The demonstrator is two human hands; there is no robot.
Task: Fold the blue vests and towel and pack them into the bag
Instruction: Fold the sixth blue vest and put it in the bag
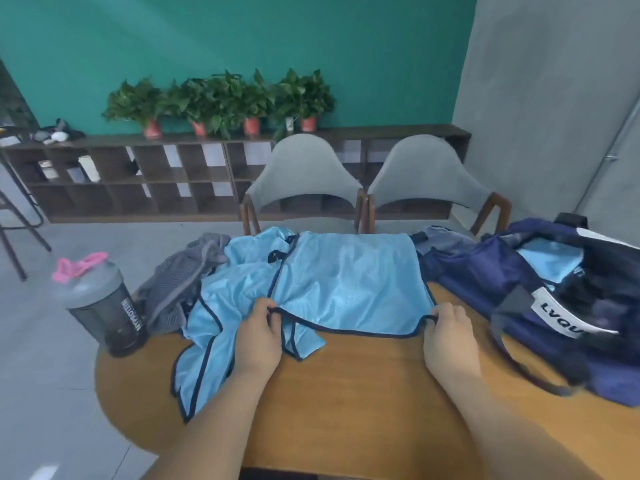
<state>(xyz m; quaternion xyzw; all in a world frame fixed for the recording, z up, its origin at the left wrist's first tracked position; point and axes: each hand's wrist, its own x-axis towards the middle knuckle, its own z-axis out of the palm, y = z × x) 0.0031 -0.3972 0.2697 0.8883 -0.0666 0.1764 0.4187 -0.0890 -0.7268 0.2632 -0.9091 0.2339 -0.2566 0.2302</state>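
From my remote seat I see both hands low over the round wooden table (363, 403), held apart, each clamped on the dark trim of the same blue vest (349, 278); the left hand (258, 336) pinches the near left corner of that trim with curled fingers, and the right hand (450, 337) pinches the near right corner the same way; between them the near hem hangs in a shallow curve just above the wood; the vest lies spread fairly flat across the middle of the table, its far edge reaching the table's far rim; under it and to the left a second blue vest (207, 344) sits crumpled, one flap trailing toward the near left edge; further left and partly beneath it is a bunched grey striped cloth (180, 285); the navy bag (485, 271) rests on the right side of the table, touching the spread vest's right edge, its mouth open toward me with a light blue folded piece (550, 261) showing inside; a dark shaker bottle (104, 306) with a pink loop on its lid stands at the left rim; two grey chairs (304, 174) face me from the far side, before a low shelf (138, 178) carrying potted plants (221, 98).
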